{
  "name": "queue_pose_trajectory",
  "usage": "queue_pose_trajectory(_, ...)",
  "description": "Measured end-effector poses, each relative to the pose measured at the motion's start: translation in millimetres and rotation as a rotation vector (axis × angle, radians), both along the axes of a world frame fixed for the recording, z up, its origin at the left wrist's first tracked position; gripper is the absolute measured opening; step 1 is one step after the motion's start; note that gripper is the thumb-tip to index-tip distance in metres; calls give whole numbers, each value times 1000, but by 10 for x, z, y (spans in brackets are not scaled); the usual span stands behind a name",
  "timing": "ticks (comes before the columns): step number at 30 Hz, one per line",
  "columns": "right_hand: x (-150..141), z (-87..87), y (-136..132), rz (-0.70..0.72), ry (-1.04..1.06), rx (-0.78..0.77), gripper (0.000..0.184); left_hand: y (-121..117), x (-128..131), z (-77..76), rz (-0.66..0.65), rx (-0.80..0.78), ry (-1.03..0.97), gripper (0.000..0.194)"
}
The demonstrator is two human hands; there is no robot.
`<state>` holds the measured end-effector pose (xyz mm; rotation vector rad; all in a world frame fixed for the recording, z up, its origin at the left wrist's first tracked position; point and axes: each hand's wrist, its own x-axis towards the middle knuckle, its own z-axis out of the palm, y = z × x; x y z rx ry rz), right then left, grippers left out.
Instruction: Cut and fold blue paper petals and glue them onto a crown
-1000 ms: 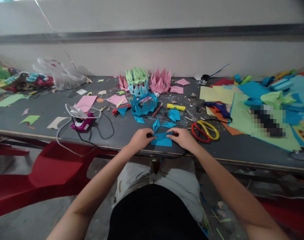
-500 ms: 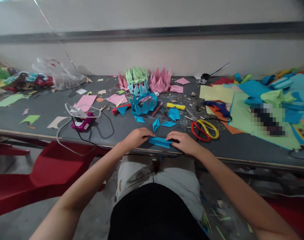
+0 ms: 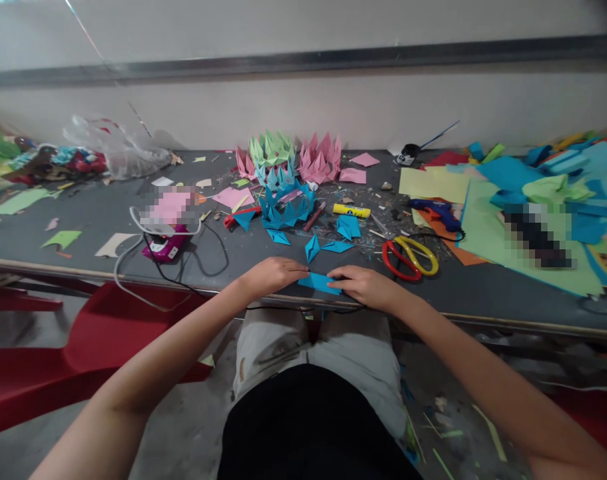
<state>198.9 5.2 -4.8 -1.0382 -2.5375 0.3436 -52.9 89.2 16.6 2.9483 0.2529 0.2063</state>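
A folded strip of blue paper [image 3: 317,283] lies at the table's front edge between my hands. My left hand [image 3: 278,273] is closed on its left end, fingertips pressed to the upper corner. Opposite it, my right hand [image 3: 363,285] grips the right end, with fingers along the top and the thumb lower down. Just beyond the strip are small folded blue pieces [image 3: 312,248]. Farther back stands a blue paper crown [image 3: 287,208], with a green crown [image 3: 272,148] and a pink crown [image 3: 320,159] behind it.
Scissors with red and yellow handles [image 3: 409,259] lie right of my right hand. A glue stick [image 3: 352,211] and blue glue gun [image 3: 436,212] sit beyond. Left is a purple device [image 3: 164,247] with cables. Coloured sheets [image 3: 483,230] pile at right; a red chair [image 3: 113,327] stands below left.
The blue strip's raised fold has flattened, and it now looks like one smooth band. My right hand has shifted slightly left and lower over its end; my left hand has barely moved.
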Motion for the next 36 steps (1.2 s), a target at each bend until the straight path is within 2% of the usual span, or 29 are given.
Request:
queue_pose_trajectory(8, -16, 42, -13, 46, -32, 27, 35, 36, -21, 6, -50, 47, 44, 31)
queue_pose_trajectory(12, -22, 66, -13, 26, -103, -4, 34, 53, -14, 28, -49, 7, 67, 30)
queue_pose_trajectory(18, -32, 87, -14, 0, -65, -53, 29, 66, 25, 95, -59, 21, 149, 31)
queue_pose_trajectory(24, -44, 115, -11, 3, -216, -44, 32, 93, 56, 122, -95, 59, 214, 32)
queue_pose_trajectory(31, -35, 92, -12, 17, -229, -18, 33, 89, 56, 147, -60, 6, 234, 34)
queue_pose_trajectory(36, -39, 95, -7, 16, -248, -25, 33, 84, 42, 148, -105, 94, 234, 33)
